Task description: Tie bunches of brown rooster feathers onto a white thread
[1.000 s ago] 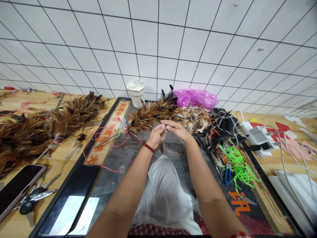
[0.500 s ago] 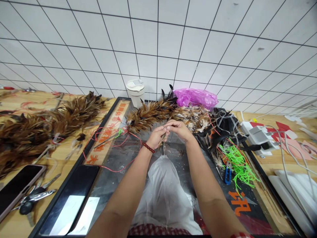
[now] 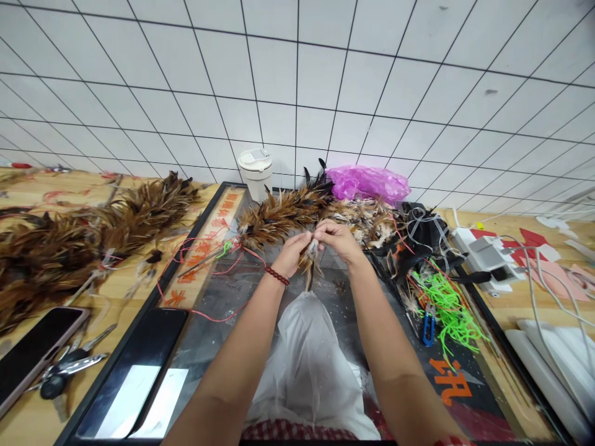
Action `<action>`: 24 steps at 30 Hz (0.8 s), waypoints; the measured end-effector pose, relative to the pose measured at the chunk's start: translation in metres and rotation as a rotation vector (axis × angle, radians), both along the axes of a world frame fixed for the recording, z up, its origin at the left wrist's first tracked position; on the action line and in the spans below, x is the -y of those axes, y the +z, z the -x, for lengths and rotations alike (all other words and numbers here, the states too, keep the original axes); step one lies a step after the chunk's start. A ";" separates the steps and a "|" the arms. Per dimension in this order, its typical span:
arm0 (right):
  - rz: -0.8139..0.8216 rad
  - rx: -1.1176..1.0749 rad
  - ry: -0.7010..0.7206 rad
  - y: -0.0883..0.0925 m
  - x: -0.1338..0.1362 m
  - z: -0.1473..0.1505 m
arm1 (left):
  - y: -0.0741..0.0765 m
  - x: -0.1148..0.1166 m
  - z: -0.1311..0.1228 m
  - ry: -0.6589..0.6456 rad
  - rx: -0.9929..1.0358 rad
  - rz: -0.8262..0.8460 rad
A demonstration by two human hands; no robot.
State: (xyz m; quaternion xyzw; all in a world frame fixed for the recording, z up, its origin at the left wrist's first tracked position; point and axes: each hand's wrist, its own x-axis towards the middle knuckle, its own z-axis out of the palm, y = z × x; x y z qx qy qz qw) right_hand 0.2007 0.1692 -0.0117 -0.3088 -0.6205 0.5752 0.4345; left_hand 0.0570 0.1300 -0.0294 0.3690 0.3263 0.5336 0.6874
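My left hand (image 3: 291,254), with a beaded bracelet at the wrist, and my right hand (image 3: 341,243) meet fingertip to fingertip over the dark mat. Between them a small bunch of brown feathers (image 3: 308,265) with pale fluffy bases hangs tips down, pinched by the fingers of both hands. A white cloth or bag (image 3: 309,365) lies below, its peak close under the feather tips. Just beyond my hands are a thick brown feather bundle (image 3: 279,220) on a stick and a pile of loose mottled feathers (image 3: 365,223).
Red string (image 3: 204,316) loops at the left. Phones (image 3: 142,365), keys (image 3: 69,365) and more feather bundles (image 3: 130,217) lie further left. A white cup (image 3: 256,176) and pink plastic bag (image 3: 369,183) stand behind. Blue snips (image 3: 428,325), green strings (image 3: 453,316) and a power strip (image 3: 488,257) are right.
My hands have turned and opened slightly at the wrists. The bunch of feathers, mostly covered before, now shows its pale bases and brown tips below my fingers.
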 end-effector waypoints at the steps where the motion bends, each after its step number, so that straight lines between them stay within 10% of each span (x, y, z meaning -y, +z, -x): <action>1: 0.000 0.011 -0.005 0.001 0.000 0.000 | 0.001 0.001 0.000 -0.021 0.007 0.000; 9: -0.176 0.118 -0.154 -0.006 -0.005 0.006 | -0.002 0.002 0.000 -0.061 0.048 0.080; 24: -0.244 0.143 -0.002 -0.015 -0.008 0.001 | -0.007 -0.003 0.002 -0.014 0.120 0.123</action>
